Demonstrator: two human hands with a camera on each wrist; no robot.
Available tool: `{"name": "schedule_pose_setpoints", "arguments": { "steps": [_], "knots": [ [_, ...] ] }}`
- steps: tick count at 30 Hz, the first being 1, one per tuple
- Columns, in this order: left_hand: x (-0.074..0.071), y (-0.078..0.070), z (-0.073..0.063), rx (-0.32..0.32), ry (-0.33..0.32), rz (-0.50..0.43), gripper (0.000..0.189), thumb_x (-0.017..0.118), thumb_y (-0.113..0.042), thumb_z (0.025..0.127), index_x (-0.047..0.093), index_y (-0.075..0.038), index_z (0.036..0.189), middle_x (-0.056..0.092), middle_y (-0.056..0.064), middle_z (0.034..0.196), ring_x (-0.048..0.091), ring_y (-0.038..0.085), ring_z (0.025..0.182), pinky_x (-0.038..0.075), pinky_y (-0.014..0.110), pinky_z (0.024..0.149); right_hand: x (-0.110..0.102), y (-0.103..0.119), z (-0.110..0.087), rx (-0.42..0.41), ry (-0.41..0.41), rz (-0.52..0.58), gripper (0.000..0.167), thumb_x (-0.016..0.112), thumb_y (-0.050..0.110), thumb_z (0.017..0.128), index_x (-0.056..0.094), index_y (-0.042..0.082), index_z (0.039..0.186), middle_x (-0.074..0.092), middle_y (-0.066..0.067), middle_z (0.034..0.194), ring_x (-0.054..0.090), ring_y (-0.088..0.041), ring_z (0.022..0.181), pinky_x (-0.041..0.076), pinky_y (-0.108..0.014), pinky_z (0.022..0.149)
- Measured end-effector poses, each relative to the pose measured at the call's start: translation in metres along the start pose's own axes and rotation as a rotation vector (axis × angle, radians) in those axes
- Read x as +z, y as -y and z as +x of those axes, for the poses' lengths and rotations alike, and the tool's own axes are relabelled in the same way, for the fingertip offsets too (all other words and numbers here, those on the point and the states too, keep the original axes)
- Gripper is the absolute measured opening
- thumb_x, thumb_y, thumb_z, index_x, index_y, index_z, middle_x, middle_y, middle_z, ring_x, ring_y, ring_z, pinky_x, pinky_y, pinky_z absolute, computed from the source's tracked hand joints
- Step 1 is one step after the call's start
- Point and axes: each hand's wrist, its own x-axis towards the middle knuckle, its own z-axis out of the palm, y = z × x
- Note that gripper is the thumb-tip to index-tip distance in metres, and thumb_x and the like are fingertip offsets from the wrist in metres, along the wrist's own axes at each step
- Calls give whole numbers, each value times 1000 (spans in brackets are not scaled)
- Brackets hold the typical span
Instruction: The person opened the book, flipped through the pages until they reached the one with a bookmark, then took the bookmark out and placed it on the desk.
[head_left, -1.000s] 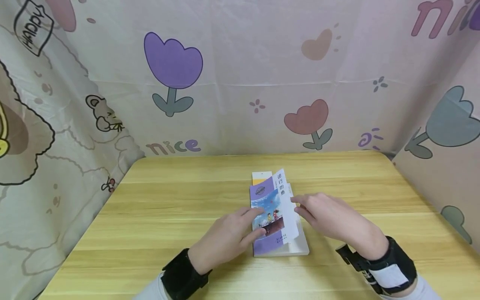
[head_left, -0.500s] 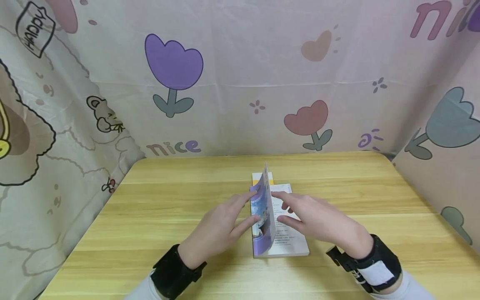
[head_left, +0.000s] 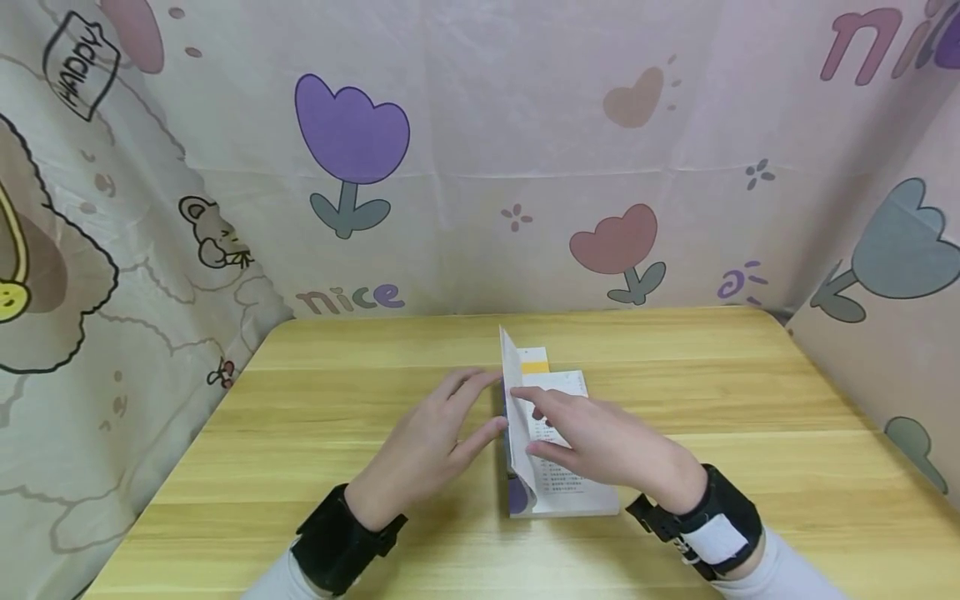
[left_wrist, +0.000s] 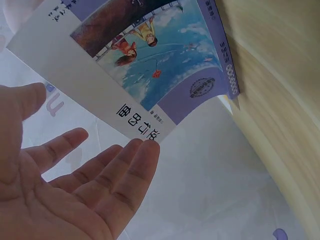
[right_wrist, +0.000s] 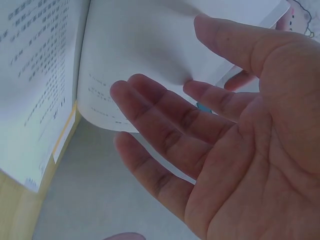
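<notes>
A paperback book (head_left: 573,498) lies on the table with its front cover (left_wrist: 165,65) raised almost upright along the spine side. The cover is purple and white, with a picture of two children and a kite. My left hand (head_left: 423,433) is on the outer side of this cover, fingers extended; its fingertips meet the cover's edge in the left wrist view. On the inner side my right hand (head_left: 611,442) reaches over the printed page (right_wrist: 30,75), fingers loosely extended and pinching nothing. Whether its fingertips touch the cover's inside (right_wrist: 145,45) cannot be told.
A white and yellow flat piece (head_left: 534,360) sticks out past the book's far end. The wooden table (head_left: 337,358) ends at a patterned cloth (head_left: 465,100) behind, which also hangs at both sides. Black straps circle both wrists.
The front cover has swung from leaning over the page to nearly upright at the left, baring the printed page. Both hands have shifted leftward with it.
</notes>
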Motion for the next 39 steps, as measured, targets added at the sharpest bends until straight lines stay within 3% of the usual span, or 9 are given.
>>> {"name": "schedule_pose_setpoints", "arguments": {
  "steps": [6,13,19,26,34,39],
  "knots": [
    [-2,4,0,-5,-8,28,50,69,-34,106,59,-12,150,62,13,150,69,31,131,61,47,106,5,5,5,4,15,-7,64,71,32,105,45,13,161,72,-12,135,74,-26,119,64,-46,96],
    [-3,5,1,-8,-9,36,45,68,-32,107,64,-10,145,63,13,150,67,31,134,59,47,109,6,8,7,-18,4,-25,64,73,32,104,47,12,160,72,-11,131,75,-24,105,63,-38,85],
    [-1,7,1,-3,-17,49,45,71,-30,105,66,-7,143,65,16,150,67,33,135,59,49,109,1,5,5,-25,-46,-39,63,72,31,104,48,11,159,72,-13,133,74,-27,115,64,-45,95],
    [-1,7,1,-7,-4,51,43,70,-27,105,66,-8,144,64,16,151,67,33,135,59,48,108,-2,5,3,-43,-92,-70,64,65,42,108,46,12,161,69,-13,142,73,-27,123,62,-48,102],
    [-3,9,0,-5,27,63,34,68,-19,104,71,-11,137,61,15,155,65,32,138,58,46,110,-1,7,5,-18,-89,-116,56,56,53,109,59,16,152,71,-5,131,71,-17,104,64,-38,87],
    [-3,14,-1,19,24,83,28,69,-12,100,75,-11,128,58,17,158,63,35,140,58,47,110,-8,6,4,16,-98,-105,52,58,50,109,64,13,145,72,-8,134,73,-22,114,64,-44,94]
  ]
}}
